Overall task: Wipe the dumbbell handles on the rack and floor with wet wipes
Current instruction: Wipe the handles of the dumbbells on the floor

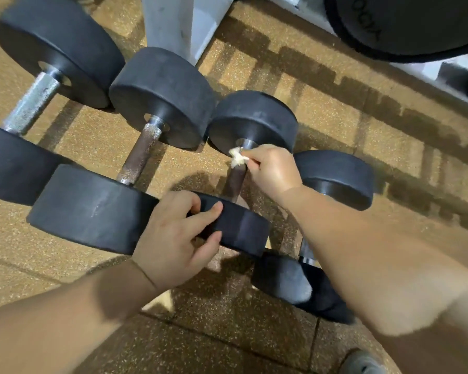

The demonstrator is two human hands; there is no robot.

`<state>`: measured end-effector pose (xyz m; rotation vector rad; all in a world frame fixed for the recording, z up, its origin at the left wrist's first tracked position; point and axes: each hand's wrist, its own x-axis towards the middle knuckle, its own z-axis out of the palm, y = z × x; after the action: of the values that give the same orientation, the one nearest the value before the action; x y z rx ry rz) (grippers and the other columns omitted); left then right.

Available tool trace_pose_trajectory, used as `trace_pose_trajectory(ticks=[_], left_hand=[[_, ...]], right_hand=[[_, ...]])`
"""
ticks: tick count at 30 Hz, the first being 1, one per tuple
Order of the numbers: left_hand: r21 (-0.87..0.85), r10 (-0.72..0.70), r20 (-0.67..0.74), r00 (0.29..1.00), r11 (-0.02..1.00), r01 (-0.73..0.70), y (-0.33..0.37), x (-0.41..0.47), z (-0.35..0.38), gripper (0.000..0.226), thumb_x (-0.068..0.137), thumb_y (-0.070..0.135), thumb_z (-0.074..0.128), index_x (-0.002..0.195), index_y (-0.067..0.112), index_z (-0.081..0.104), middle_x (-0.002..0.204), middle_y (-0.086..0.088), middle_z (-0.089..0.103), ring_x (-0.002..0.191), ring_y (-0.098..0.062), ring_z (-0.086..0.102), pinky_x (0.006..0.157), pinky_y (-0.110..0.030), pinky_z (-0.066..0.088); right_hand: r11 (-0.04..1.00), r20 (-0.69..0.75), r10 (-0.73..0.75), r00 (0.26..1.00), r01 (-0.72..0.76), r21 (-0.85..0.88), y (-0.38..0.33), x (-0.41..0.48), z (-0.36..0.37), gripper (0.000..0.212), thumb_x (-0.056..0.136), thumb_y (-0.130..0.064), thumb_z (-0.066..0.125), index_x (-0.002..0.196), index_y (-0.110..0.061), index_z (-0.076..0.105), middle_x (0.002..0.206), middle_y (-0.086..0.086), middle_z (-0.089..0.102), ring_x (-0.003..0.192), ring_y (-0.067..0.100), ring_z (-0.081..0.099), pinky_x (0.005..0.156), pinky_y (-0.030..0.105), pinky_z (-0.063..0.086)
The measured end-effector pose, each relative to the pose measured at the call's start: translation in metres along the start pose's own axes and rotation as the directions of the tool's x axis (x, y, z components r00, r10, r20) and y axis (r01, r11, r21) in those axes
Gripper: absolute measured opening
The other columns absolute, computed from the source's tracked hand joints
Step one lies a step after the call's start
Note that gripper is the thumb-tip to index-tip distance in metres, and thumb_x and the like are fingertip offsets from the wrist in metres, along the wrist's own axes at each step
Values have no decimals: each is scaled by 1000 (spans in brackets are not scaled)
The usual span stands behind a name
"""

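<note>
Head cam: right hand [274, 171] pinches a crumpled wipe [237, 157] onto the far end of the handle [237, 182] (rusty, I think) of a dumbbell [254, 117] on the floor [335, 117]; left hand [173, 233] grips its near weight [243, 228].

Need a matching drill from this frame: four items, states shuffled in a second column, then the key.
Column 1
1. left hand
2. right hand
3. leftmost dumbbell handle
4. second dumbbell handle from the left

Column 2
a. rusty brown
b. pinches the wipe at the far end of the third handle
c. shiny silver
d. grips a near rubber head

Pairs: 1-d, 2-b, 3-c, 4-a
</note>
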<state>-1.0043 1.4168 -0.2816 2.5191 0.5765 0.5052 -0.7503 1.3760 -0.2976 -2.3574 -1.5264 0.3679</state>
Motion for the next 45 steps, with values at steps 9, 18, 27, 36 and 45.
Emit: trace_pose_trajectory(ticks=[9,18,27,36,45], left_hand=[[-86,-341,4,940,936,341,33,58,-2,35,90,35,60,63,16,47,70,4,45,72,-19,45,67,-37,37],[77,-267,-26,963,960,268,31,57,14,30,88,32,48,67,14,35,71,0,38,71,-26,39,66,-38,31],[150,-279,23,960,950,273,32,58,12,30,88,32,46,68,15,31,72,-2,37,71,-26,37,66,-34,23],[162,-282,25,959,948,274,30,58,13,33,89,32,48,68,11,34,73,-7,40,71,-27,38,65,-38,29],[112,-274,11,962,956,271,27,56,16,31,88,30,49,68,13,34,73,-7,42,73,-27,39,67,-37,29]], right_hand=[[859,203,209,957,-279,429,1,-45,15,35,83,-29,79,58,-24,55,61,-12,54,60,4,50,57,19,34],[520,180,478,860,-442,731,-3,-18,27,17,90,-32,68,89,-22,55,82,-4,59,82,20,62,76,43,56],[586,519,242,820,-550,595,3,-24,17,20,95,-25,65,97,-5,64,76,8,60,69,22,58,66,33,49],[462,337,454,825,-542,703,-6,-19,18,21,96,-29,64,90,-9,67,89,11,67,81,24,60,63,28,41],[240,526,368,767,-625,743,1,-22,14,16,99,-12,59,105,2,65,70,9,64,58,15,55,55,25,46]])
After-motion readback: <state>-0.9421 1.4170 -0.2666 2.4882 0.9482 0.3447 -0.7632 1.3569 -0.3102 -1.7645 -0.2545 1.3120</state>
